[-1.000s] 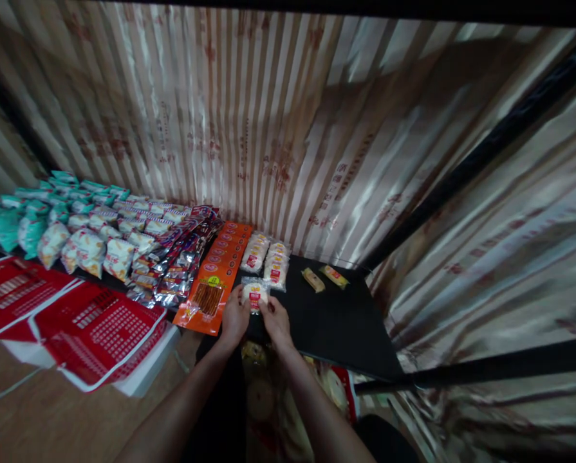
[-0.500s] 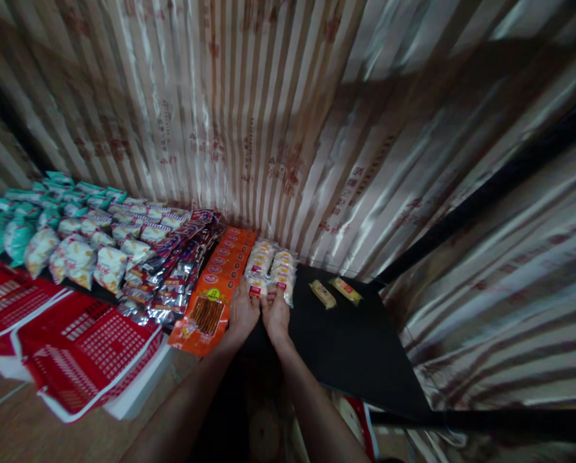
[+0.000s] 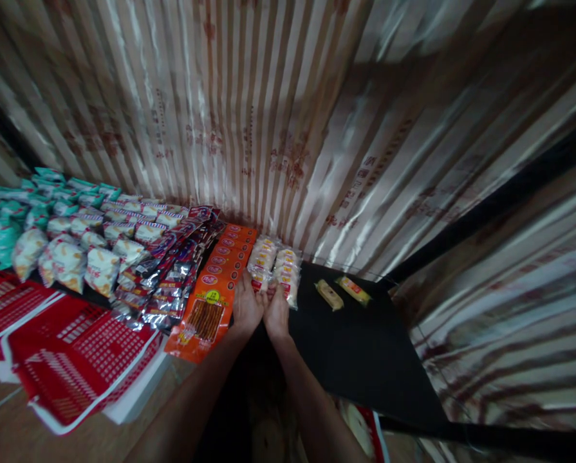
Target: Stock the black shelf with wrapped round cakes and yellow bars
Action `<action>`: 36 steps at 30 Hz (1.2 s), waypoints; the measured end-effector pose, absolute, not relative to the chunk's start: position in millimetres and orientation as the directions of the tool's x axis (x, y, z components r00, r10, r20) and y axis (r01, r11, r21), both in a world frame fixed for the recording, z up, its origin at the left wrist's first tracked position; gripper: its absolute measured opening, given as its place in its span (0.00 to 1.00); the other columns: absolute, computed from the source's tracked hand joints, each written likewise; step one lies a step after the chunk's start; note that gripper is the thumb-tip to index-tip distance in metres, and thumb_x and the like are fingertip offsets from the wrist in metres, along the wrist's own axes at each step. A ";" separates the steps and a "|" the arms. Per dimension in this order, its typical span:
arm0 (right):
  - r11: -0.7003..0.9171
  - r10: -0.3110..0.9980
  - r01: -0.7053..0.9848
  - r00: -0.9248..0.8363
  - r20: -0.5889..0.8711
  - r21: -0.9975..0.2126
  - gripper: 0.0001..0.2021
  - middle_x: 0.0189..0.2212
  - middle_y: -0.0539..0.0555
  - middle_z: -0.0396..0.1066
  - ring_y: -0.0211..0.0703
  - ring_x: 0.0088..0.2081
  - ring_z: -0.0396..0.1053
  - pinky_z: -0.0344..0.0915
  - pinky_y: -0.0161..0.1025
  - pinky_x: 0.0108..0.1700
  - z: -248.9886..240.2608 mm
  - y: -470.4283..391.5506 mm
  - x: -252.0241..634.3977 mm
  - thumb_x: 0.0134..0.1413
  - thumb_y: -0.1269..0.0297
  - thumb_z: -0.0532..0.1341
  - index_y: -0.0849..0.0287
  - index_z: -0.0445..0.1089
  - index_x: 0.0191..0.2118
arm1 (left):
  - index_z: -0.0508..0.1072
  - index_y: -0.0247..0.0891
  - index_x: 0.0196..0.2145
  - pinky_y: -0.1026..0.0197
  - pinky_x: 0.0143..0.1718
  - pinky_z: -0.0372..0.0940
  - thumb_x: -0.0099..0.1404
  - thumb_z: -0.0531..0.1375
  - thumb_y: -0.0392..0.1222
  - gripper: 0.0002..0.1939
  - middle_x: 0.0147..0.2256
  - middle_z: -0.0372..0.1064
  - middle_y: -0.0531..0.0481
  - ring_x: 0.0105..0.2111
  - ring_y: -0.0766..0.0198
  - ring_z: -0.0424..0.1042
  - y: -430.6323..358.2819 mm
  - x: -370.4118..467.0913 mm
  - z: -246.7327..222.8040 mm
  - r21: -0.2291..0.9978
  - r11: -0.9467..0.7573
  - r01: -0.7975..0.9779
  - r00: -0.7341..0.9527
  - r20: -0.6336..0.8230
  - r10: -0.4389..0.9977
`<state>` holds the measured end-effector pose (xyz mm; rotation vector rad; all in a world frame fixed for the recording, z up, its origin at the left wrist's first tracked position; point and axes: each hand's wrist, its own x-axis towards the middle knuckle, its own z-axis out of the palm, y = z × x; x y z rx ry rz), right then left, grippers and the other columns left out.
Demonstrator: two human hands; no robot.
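Two rows of small clear-wrapped white snack packets, with red and yellow labels, lie side by side on the black shelf (image 3: 365, 360). At the near end of the left row of packets (image 3: 262, 254), my left hand (image 3: 247, 305) has its fingers closed on the front packet. My right hand (image 3: 275, 314) is closed on the front packet of the right row (image 3: 288, 263), its fingertips almost meeting the left hand's. The hands partly hide the near packets. Left of them, orange snack packs (image 3: 222, 270) overlap in a column, the front one showing brown sticks through a window.
Two yellow wrapped snacks (image 3: 329, 294) lie to the right. Farther left are dark purple packets (image 3: 176, 276), white chip bags (image 3: 104, 267) and green bags (image 3: 5, 238). Red baskets (image 3: 85, 360) stand below the shelf's left front. A striped curtain (image 3: 249, 128) hangs behind; a black post (image 3: 485, 206) slants at right.
The view has shifted slightly, so the shelf's right side sits a little farther right. My hands stay on the near ends of the white packets, with only slight finger movement.
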<state>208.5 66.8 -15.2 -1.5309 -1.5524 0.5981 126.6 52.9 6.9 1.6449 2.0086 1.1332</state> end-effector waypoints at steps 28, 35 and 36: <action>0.405 0.870 0.563 0.005 0.493 -0.720 0.16 0.44 0.60 0.68 0.44 0.46 0.66 0.64 0.43 0.51 -30.0 32.8 225.2 0.55 0.70 0.48 0.59 0.72 0.42 | 0.69 0.33 0.49 0.47 0.57 0.57 0.59 0.49 0.28 0.21 0.55 0.62 0.39 0.58 0.53 0.56 31.0 129.8 -10.5 0.501 -0.159 0.851 -0.073 0.411 0.909; 0.420 0.869 0.562 -0.023 0.493 -0.713 0.15 0.41 0.59 0.69 0.41 0.45 0.67 0.64 0.39 0.49 -21.6 -26.7 247.2 0.56 0.70 0.47 0.59 0.71 0.40 | 0.71 0.32 0.43 0.53 0.49 0.65 0.59 0.48 0.29 0.18 0.43 0.71 0.41 0.45 0.57 0.68 -31.7 146.7 -12.4 0.603 -0.228 0.765 -0.032 0.389 0.921; 0.422 0.867 0.559 -0.020 0.498 -0.713 0.15 0.40 0.58 0.69 0.41 0.45 0.67 0.64 0.39 0.49 -21.1 -37.8 252.3 0.57 0.69 0.47 0.59 0.70 0.39 | 0.71 0.32 0.43 0.53 0.49 0.65 0.59 0.47 0.29 0.18 0.42 0.71 0.41 0.45 0.58 0.68 -43.9 149.5 -13.5 0.617 -0.245 0.748 -0.025 0.395 0.918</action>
